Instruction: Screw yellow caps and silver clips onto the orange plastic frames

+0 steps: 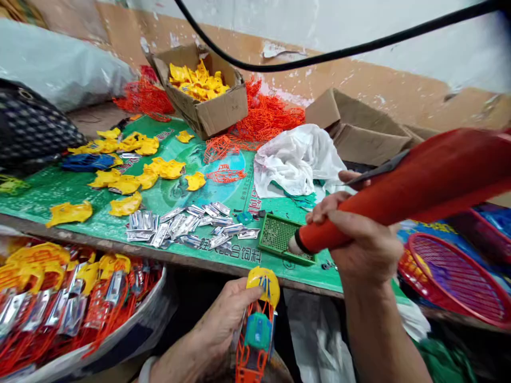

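My left hand [227, 314] is closed around a partly assembled toy vehicle [257, 332] below the table's front edge. The toy has a yellow nose, an orange frame and a teal block in its middle. In my right hand [359, 239] is a red electric screwdriver [383, 197], pointing down and left. Its pale tip is at the right side of a green tray [279, 234] with a grid of small holes. Whether a screw sits on the tip I cannot tell. Several silver parts [179, 226] lie in a pile left of the tray.
Yellow shells [123, 183] are scattered over the green tabletop [223, 197]. Behind stand a cardboard box [223, 109] of yellow parts, orange frames [263, 111] and a white cloth [295, 157]. A full sack [147, 298] is at lower left, a red basket [459, 276] at right. A black cable [279, 66] hangs across the top.
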`<state>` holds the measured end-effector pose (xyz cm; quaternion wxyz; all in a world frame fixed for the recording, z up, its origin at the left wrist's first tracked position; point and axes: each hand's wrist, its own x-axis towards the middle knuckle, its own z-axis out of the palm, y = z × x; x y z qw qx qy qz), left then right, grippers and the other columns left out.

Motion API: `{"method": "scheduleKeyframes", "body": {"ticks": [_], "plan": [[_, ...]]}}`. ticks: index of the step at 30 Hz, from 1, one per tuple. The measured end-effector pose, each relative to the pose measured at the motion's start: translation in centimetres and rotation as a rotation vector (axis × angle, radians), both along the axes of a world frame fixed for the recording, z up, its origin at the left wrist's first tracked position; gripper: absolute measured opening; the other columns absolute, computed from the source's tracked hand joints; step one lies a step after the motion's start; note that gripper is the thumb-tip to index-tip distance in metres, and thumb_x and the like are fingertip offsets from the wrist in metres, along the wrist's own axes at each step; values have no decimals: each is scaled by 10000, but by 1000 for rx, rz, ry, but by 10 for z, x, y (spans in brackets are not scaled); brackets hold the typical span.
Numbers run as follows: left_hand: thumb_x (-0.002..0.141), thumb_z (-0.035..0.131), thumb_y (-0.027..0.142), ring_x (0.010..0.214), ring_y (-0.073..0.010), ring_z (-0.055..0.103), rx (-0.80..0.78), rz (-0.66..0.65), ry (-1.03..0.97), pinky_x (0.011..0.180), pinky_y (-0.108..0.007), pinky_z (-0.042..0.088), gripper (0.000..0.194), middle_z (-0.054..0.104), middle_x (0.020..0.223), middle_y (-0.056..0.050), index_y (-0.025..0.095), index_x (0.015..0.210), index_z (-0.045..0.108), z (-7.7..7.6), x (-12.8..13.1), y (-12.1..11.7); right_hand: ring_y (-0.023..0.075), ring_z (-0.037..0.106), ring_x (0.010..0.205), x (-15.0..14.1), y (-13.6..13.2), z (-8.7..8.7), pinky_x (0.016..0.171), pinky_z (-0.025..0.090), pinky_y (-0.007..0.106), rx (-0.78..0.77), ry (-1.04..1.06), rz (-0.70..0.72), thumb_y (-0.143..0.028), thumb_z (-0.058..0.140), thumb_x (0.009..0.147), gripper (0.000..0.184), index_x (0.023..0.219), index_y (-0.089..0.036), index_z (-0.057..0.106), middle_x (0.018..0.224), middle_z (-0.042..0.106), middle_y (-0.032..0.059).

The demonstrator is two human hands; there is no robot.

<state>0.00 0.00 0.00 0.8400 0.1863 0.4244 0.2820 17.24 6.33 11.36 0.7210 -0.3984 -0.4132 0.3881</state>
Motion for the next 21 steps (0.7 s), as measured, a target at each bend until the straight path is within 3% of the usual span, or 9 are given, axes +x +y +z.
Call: {"method": "scheduleKeyframes", "body": {"ticks": [4,7,21], "plan": [[681,800,287,543,-85,518,-15,69,-19,517,-195,390,214,643,640,-2,113,782,726,-2,2,-3,133,576,612,-17,-26,-7,621,493,317,-58,-4,116,-118,691,661,444,1070,-261,594,693,603,-44],[687,797,297,545,-81,510,17,39,-73,519,-194,381,235,648,656,-7,104,802,727,-3,1,-1,133,579,646,-23,-35,-15,667,500,329,-90,-12,149,-149,712,695,445,1098,-281,575,738,608,-52],[618,822,400,513,-90,529,17,-31,-61,488,-189,379,353,670,636,-30,98,777,731,7,-1,2,146,578,684,-27,-42,-22,688,495,344,-84,-44,152,-167,705,738,439,1132,-300,563,781,612,-49]]}}
